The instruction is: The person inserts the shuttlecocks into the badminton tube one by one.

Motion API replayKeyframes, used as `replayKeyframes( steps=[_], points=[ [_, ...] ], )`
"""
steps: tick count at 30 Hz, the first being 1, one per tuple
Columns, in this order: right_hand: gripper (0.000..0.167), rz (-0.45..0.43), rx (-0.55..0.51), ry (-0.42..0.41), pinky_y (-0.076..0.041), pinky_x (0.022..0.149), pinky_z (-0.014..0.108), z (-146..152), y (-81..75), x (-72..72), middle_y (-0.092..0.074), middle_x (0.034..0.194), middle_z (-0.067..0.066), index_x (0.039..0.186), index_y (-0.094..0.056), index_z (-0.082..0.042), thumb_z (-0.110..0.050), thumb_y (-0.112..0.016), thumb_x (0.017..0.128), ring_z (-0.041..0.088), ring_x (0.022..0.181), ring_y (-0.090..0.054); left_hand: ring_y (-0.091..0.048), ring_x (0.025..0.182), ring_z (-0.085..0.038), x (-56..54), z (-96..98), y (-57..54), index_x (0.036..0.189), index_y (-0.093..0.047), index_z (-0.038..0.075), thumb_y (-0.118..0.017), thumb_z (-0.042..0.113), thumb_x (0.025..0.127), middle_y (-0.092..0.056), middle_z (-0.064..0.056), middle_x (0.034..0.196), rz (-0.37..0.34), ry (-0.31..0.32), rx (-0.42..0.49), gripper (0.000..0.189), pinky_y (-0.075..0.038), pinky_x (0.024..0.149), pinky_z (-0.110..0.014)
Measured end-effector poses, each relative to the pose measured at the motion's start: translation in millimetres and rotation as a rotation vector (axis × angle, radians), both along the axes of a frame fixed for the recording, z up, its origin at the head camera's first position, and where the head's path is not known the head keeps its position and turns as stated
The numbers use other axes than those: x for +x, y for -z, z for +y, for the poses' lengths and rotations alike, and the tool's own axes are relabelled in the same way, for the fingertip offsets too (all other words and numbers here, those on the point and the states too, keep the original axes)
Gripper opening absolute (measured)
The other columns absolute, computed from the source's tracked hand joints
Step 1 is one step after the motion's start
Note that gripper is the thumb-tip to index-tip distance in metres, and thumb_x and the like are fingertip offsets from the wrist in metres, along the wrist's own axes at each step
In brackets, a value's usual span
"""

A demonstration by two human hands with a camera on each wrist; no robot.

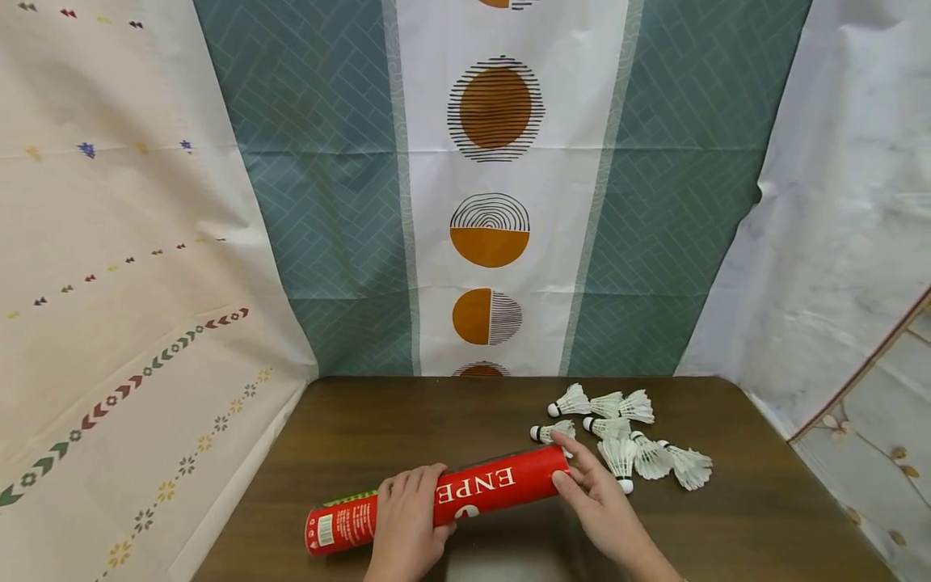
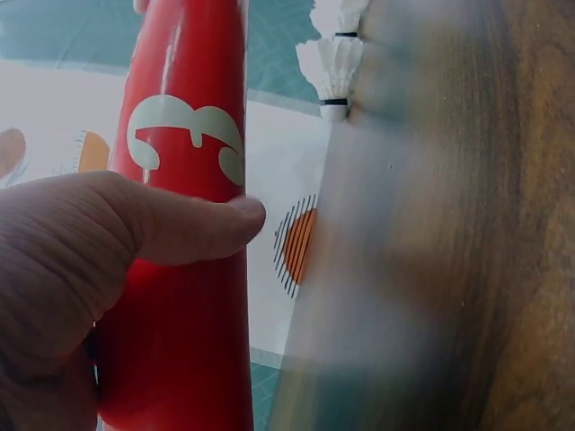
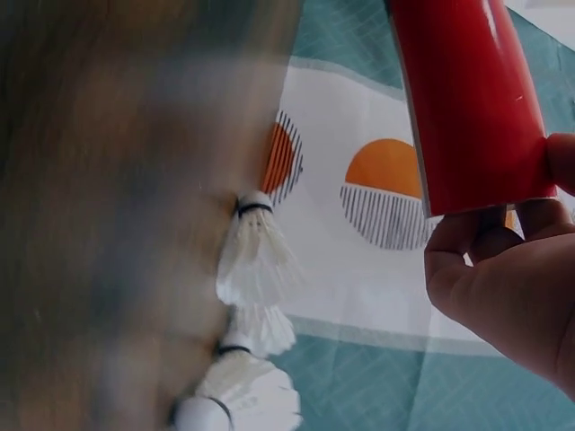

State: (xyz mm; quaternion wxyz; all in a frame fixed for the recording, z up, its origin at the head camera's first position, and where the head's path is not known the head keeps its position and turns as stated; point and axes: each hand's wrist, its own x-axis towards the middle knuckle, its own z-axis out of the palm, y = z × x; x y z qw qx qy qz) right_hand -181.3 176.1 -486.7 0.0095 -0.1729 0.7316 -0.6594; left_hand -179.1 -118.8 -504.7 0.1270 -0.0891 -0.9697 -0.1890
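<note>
Left grip (image 1: 410,517) snug round red tube (image 1: 505,487), right grip (image 1: 600,503) in a pinch on one end, barcode (image 1: 325,530) in head view only.

From the head, looks forward and down, well back above the grip, taking in both ends of the red tube (image 1: 502,485). From the wrists, turned sideways, looks close past left hand (image 2: 94,242) and right hand (image 3: 521,283); shares with the head view the shuttlecocks (image 1: 617,457) and printed cloth (image 1: 489,176) beyond the grip.
</note>
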Motion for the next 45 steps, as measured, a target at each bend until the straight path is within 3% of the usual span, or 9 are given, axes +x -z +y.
replayKeyframes(
  steps=[8,11,14,19,23,26,30,36,45],
  points=[
    [0.062,0.027,-0.104,-0.183,-0.057,0.102,0.021,-1,8.3,-1.6,-0.044,0.15,0.048,0.167,-0.021,0.002,-0.004,-0.05,0.112,0.007,0.124,-0.069,-0.062,0.117,-0.031,-2.4,2.4,3.4,0.133,-0.062,0.018,-0.105,0.024,0.059,-0.071,-0.006,0.126,-0.029,-0.007,-0.035,0.086,-0.045,0.106,-0.066],
    [0.063,-0.002,-0.091,-0.193,-0.057,0.102,0.022,-1,8.7,-0.8,-0.044,0.152,0.047,0.168,-0.021,0.0,-0.007,-0.051,0.112,0.006,0.125,-0.068,-0.062,0.117,-0.031,-3.2,2.0,4.7,0.133,-0.062,0.019,-0.105,0.022,0.059,-0.071,-0.006,0.125,-0.027,-0.003,-0.037,0.086,-0.045,0.106,-0.066],
    [0.061,-0.032,-0.042,-0.131,-0.058,0.1,0.022,5,6.1,0.7,-0.058,0.147,0.037,0.167,-0.027,-0.002,-0.01,-0.053,0.112,0.007,0.12,-0.071,-0.062,0.117,-0.032,-3.9,1.7,5.1,0.132,-0.062,0.018,-0.105,0.021,0.059,-0.071,-0.006,0.125,-0.024,0.012,-0.033,0.085,-0.045,0.104,-0.067],
    [0.048,0.013,0.099,0.104,-0.059,0.092,0.022,34,-2.9,2.3,-0.08,0.119,0.011,0.155,-0.049,-0.003,-0.015,-0.059,0.11,0.007,0.105,-0.075,-0.062,0.117,-0.032,-4.6,-0.1,4.5,0.133,-0.061,0.018,-0.105,0.022,0.059,-0.071,-0.006,0.126,-0.024,0.016,-0.024,0.086,-0.045,0.104,-0.067],
    [0.042,0.039,0.273,0.335,-0.056,0.079,0.022,71,-2.1,-6.7,-0.081,0.114,0.01,0.148,-0.059,-0.004,-0.02,-0.063,0.109,0.002,0.092,-0.069,-0.062,0.118,-0.032,-5.7,-1.7,5.8,0.133,-0.062,0.018,-0.105,0.021,0.059,-0.071,-0.006,0.126,-0.012,0.003,-0.023,0.086,-0.044,0.106,-0.067],
    [0.045,0.007,0.455,0.432,-0.053,0.073,0.024,98,6.5,-17.7,-0.08,0.116,0.015,0.148,-0.059,-0.003,-0.024,-0.064,0.109,-0.002,0.088,-0.065,-0.062,0.118,-0.033,-6.4,-2.1,7.6,0.133,-0.062,0.018,-0.105,0.021,0.059,-0.071,-0.006,0.127,-0.01,0.004,-0.022,0.086,-0.044,0.106,-0.067],
    [0.049,-0.024,0.612,0.451,-0.053,0.074,0.027,119,19.7,-27.0,-0.08,0.116,0.018,0.149,-0.058,-0.001,-0.025,-0.066,0.107,0.006,0.092,-0.07,-0.062,0.118,-0.033,-6.4,-2.1,8.7,0.133,-0.062,0.018,-0.105,0.022,0.059,-0.071,-0.007,0.126,-0.021,0.014,-0.018,0.085,-0.045,0.106,-0.068],
    [0.048,-0.028,0.687,0.456,-0.062,0.083,0.042,128,33.1,-42.5,-0.076,0.124,0.027,0.148,-0.058,0.001,-0.022,-0.066,0.107,0.04,0.11,-0.076,-0.063,0.117,-0.033,-5.8,-1.6,6.4,0.133,-0.062,0.017,-0.105,0.022,0.06,-0.072,-0.007,0.126,-0.031,0.03,-0.02,0.084,-0.045,0.104,-0.068],
    [0.05,-0.066,0.716,0.502,-0.06,0.084,0.044,136,32.5,-50.1,-0.069,0.134,0.031,0.148,-0.055,0.007,-0.027,-0.057,0.111,0.043,0.113,-0.074,-0.063,0.117,-0.033,-4.4,-1.4,2.8,0.133,-0.063,0.017,-0.105,0.023,0.06,-0.072,-0.007,0.126,-0.043,0.02,-0.036,0.085,-0.045,0.104,-0.067]
  ],
)
